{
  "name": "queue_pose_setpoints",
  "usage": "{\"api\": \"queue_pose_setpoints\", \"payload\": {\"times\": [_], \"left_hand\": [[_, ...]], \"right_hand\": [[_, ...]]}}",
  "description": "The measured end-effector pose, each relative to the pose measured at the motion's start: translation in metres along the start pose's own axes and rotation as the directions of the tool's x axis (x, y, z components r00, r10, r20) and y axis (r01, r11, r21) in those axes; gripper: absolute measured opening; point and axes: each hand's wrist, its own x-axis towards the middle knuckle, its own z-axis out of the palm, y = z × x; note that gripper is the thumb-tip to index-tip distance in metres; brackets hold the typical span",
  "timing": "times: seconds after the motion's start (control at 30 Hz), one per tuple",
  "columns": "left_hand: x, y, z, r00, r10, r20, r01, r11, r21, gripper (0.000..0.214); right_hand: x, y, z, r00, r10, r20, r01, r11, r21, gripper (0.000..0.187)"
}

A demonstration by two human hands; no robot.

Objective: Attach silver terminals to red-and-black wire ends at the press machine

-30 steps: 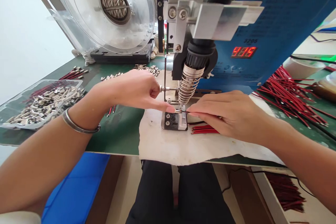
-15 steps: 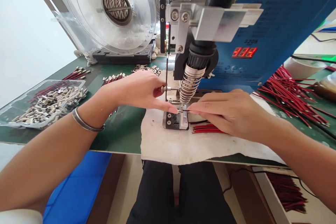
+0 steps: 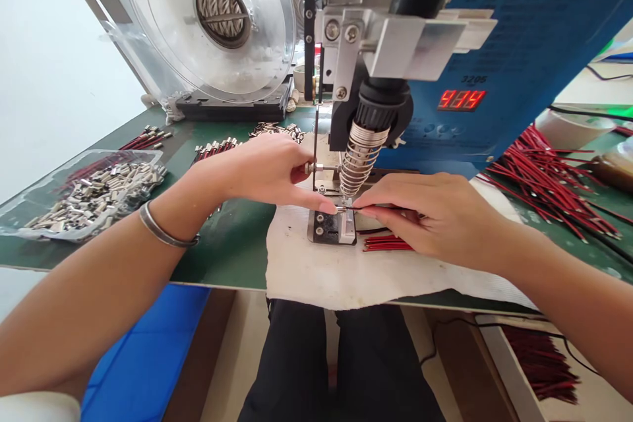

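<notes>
My left hand (image 3: 267,168) reaches in from the left, fingers curled, its fingertip pressing a small metal sleeve (image 3: 340,209) on the metal fixture block (image 3: 332,227). My right hand (image 3: 435,214) comes from the right and pinches a red and black wire (image 3: 357,208) whose end meets the sleeve. Directly above them hangs the soldering iron tip with its coiled spring guard (image 3: 360,158). The fixture sits on a white cloth (image 3: 316,270).
A clear tray of metal sleeves (image 3: 84,194) lies at the left. Red and black wires (image 3: 544,181) are heaped at the right, more beside the fixture (image 3: 388,244). A clear solder reel (image 3: 217,13) and the blue machine with a red display (image 3: 459,100) stand behind.
Both hands stay at the fixture; the view has shifted slightly. The red display number has changed.
</notes>
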Motion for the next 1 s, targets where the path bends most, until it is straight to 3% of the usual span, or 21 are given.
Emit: {"api": "queue_pose_setpoints", "payload": {"times": [0.27, 0.5, 0.73, 1.0], "left_hand": [[-0.001, 0.000, 0.000, 1.000, -0.003, 0.001, 0.003, 1.000, 0.010, 0.074], [-0.001, 0.000, -0.002, 1.000, 0.024, -0.005, -0.024, 0.999, -0.049, 0.072], [-0.002, -0.009, -0.002, 0.993, 0.116, 0.008, -0.113, 0.979, -0.167, 0.064], [-0.002, -0.011, -0.003, 0.988, 0.152, 0.003, -0.149, 0.977, -0.150, 0.053]], "right_hand": [[0.000, 0.000, -0.002, 1.000, 0.029, 0.010, -0.029, 1.000, 0.010, 0.033], [-0.002, 0.000, 0.000, 0.997, -0.055, -0.049, 0.053, 0.998, -0.038, 0.030], [-0.003, 0.000, 0.000, 0.997, -0.051, -0.051, 0.049, 0.998, -0.046, 0.031], [-0.003, 0.002, 0.002, 0.995, -0.064, -0.071, 0.062, 0.998, -0.032, 0.028]]}}
